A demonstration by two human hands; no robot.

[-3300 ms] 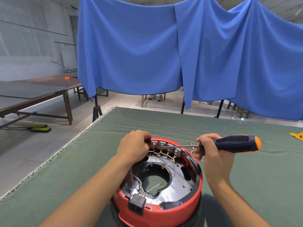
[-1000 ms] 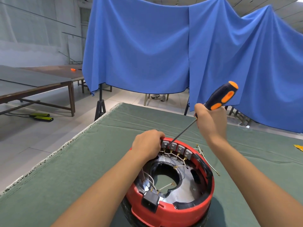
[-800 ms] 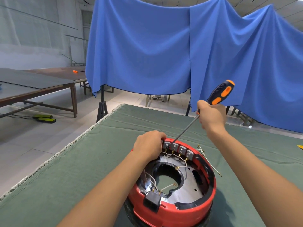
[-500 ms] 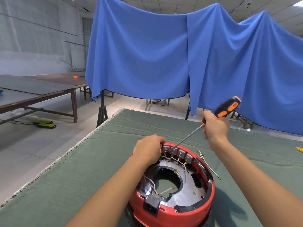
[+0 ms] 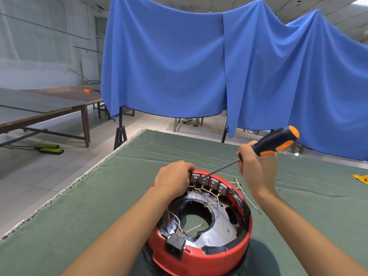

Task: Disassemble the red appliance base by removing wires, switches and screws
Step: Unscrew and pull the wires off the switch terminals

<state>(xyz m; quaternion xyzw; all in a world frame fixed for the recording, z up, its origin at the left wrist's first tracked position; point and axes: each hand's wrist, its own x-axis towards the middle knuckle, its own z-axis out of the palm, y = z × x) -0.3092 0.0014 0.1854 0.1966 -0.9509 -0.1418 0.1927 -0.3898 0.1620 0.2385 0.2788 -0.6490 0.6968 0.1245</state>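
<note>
Red base (image 5: 201, 253) rim under left hand (image 5: 174, 181); screwdriver (image 5: 275, 143) in right hand (image 5: 256, 168).

Two bare forearms, no sleeves in view, left hand (image 5: 173, 181) and right hand (image 5: 256, 168) uncovered, no gloves, no rings, no watch or band at either wrist

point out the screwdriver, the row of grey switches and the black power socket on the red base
screwdriver (image 5: 275, 142), head view, on the black and orange handle
row of grey switches (image 5: 213, 182), head view, on the third switch from the left
black power socket (image 5: 174, 245), head view, on its front face at the near rim
</note>
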